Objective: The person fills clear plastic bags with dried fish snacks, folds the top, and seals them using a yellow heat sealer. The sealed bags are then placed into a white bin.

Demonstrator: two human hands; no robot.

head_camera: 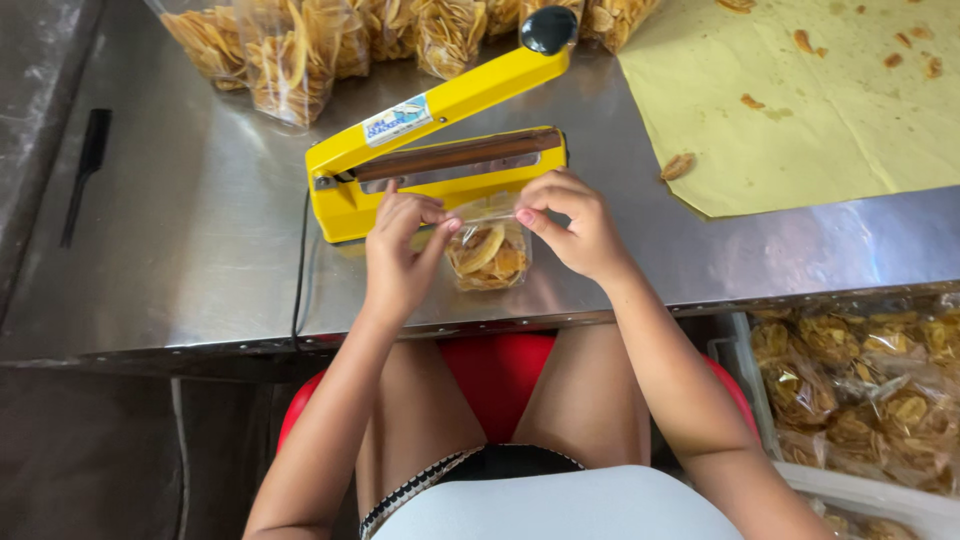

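Observation:
A small clear bag of yellow chips (488,257) lies on the steel table (200,230), its open top against the front of a yellow heat sealer (440,165). My left hand (400,250) pinches the bag's left top corner. My right hand (572,225) pinches its right top corner. The sealer's arm (450,98) is raised, with a black knob (548,28) at its end.
Several filled chip bags (300,45) stand at the table's back. A yellow paper sheet (800,110) with loose chips lies at right. A black comb (88,170) rests at left. A tub of packed bags (870,400) sits lower right. I sit on a red stool (495,370).

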